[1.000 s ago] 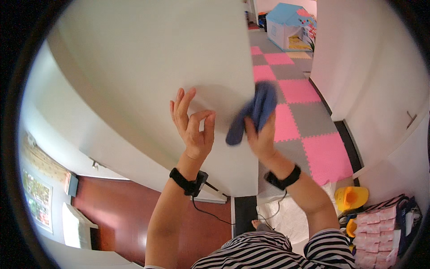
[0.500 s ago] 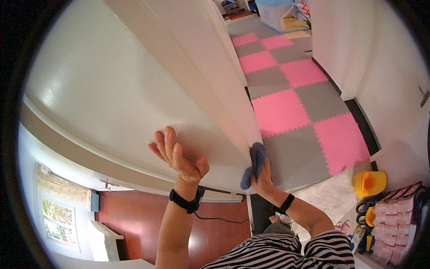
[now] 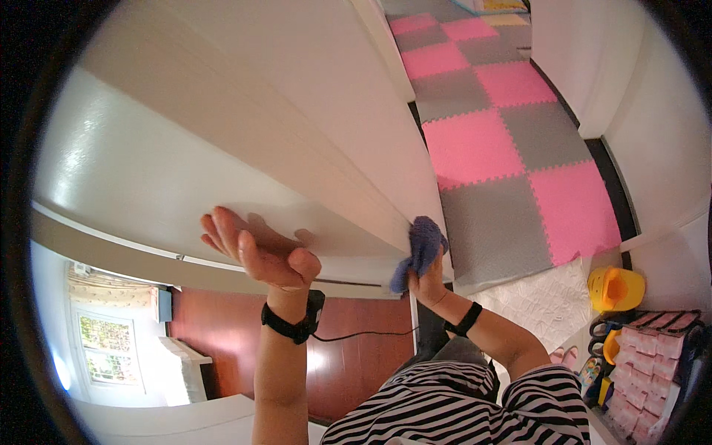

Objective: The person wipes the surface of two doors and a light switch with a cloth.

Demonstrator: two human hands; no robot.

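A blue-grey cloth (image 3: 424,243) is bunched in my right hand (image 3: 430,280), pressed against the lower edge of the white door frame (image 3: 297,170). Its fingers are wrapped round the cloth and partly hidden by it. My left hand (image 3: 259,252) is by the white door panel (image 3: 133,170), palm turned up and fingers spread, with nothing in it. Whether its fingertips touch the panel I cannot tell. Each wrist wears a black band, and a dark cable (image 3: 363,334) runs from the unit on the left one.
Pink and grey foam tiles (image 3: 475,141) cover the passage floor at right. A pale quilted mat (image 3: 519,304), a yellow plastic tub (image 3: 617,288) and a shoe rack with a pink ruffled cover (image 3: 645,371) stand near right. Reddish wood floor (image 3: 356,371) and a window (image 3: 107,348) are at left.
My left hand has shifted left along the door panel, still spread. The right hand and cloth have moved slightly up and left along the frame. The view has tilted, showing more of the frame.
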